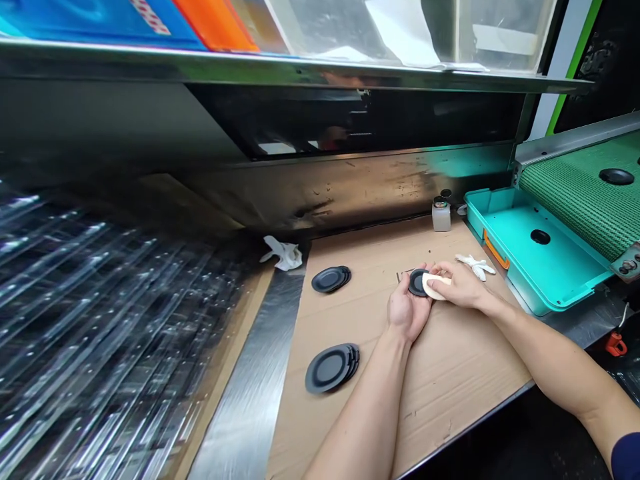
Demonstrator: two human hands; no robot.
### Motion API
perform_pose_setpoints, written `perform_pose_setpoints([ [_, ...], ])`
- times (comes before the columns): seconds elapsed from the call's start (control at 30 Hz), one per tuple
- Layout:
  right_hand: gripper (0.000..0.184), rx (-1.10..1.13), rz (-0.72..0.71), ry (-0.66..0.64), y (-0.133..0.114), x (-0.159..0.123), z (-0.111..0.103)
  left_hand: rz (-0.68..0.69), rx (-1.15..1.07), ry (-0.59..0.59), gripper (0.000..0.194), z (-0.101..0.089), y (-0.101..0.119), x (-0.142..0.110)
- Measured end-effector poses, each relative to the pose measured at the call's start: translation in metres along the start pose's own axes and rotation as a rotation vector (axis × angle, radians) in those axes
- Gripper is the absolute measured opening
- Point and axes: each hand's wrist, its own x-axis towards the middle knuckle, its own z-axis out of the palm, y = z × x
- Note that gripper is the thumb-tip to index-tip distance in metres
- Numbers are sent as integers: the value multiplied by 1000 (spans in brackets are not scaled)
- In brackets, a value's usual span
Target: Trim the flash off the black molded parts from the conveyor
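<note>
My left hand (407,312) is closed around a round black plastic part (417,283), held above the cardboard sheet (370,267). In my right hand (457,283) is a cream-coloured pad (436,287), pinched between thumb and fingers and resting against the part's right side. It hides part of the black face. To the left of my hands, two overlapping stacks of similar black parts lie on the cardboard, a farther stack (330,279) and a nearer stack (331,368).
A teal tray (565,280) holding a black part stands right, below a green conveyor belt (585,193). A small bottle (441,215) stands at the back. Crumpled white pieces (283,253) lie left. Clear plastic trays (100,347) fill the far left; a metal shelf (300,72) overhangs.
</note>
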Motion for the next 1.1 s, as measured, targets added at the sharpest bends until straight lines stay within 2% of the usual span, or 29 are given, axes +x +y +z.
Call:
perform_pose_setpoints([
  [0.1,19,118,8,-22,-3,0,7,6,40,-36,39,0,-1,-2],
  [0.23,20,127,-27,-197,-3,1,2,-29,92,-28,42,-3,-2,-2],
  [0.27,19,97,-34,-205,-3,0,-1,-27,99,-29,43,-3,-2,-2],
  [0.4,22,-82,-69,-39,-7,-1,-11,4,105,-25,43,-2,-3,0],
  [0.5,22,-228,-88,-60,-13,-3,-11,7,86,6,45,0,-4,0],
  [0.63,30,-477,58,56,-19,-5,-3,17,64,22,43,2,-5,-1],
  [0.77,38,-571,38,-30,-21,-4,9,-9,32,31,45,2,-3,0],
  [0.83,40,-639,110,26,-22,-2,11,-1,9,46,47,2,-1,-1],
  [0.9,42,-653,120,50,-22,-2,12,2,-7,69,47,3,0,-2],
  [1.0,41,-598,57,-7,-20,-5,9,-16,-10,75,46,3,1,-2],
  [1.1,41,-546,100,85,-13,-5,2,-4,24,51,48,1,0,-1],
])
